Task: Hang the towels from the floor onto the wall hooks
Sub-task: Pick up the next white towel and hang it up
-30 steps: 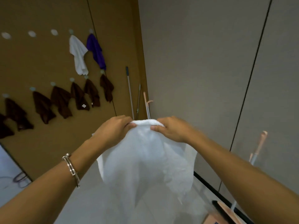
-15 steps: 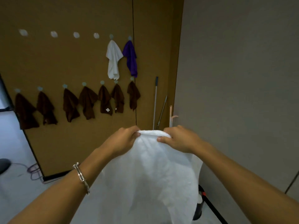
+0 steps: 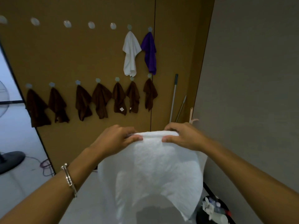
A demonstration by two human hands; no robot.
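Two hands pinch the top fold of the white towel (image 3: 153, 167): left hand (image 3: 116, 139) and right hand (image 3: 182, 138), close together, holding it in the air before the wall (image 3: 80, 59). I would gather one corner for the nearest free hook (image 3: 113, 26); leftward is open room, but poles (image 3: 172, 101) stand in the right corner.

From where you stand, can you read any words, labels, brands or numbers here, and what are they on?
Nothing here is legible.
White tag on a brown towel: too small to read.
Smaller tag on the neighbouring brown towel: too small to read.
Bottles in the dark bin: labels blurred.
White towel gripped by left hand and right hand: no print shows.
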